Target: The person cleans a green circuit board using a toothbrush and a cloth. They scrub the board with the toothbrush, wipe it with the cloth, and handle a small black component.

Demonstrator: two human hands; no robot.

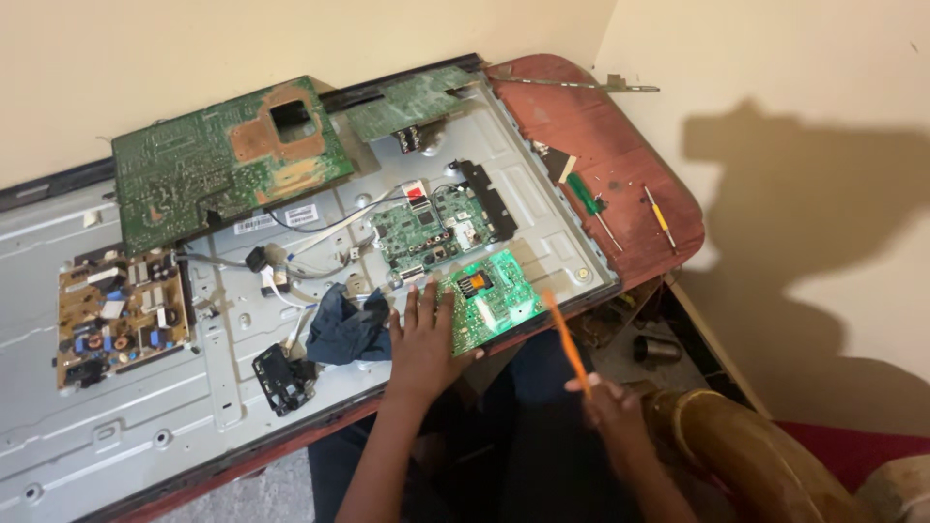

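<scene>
1. Hands first: left hand lies flat, fingers spread, on the near edge of the small green circuit board, pinning it to the grey metal back panel. It pinches nothing, it only presses.
2. Right hand is closed around the bottom end of a thin orange tool, fingers pressed together on it. The tool slants up and left, and its tip ends just beside the board's right edge. It's blurred, so I can't tell whether it touches.
3. To do this bit well, I'd say keep the flat palm's weight on the board so it can't skate around, and bring the tip in slow and shallow from the right.
4. Relative to the grip: the board sits to the left and farther away from the right hand, right under the left fingertips.
5. Other stuff around: dark blue cloth touching the left hand's left side, a main board just beyond, a brown power board far left, a big green board propped at the far edge, and screwdrivers on the red-brown table off to the right.
</scene>
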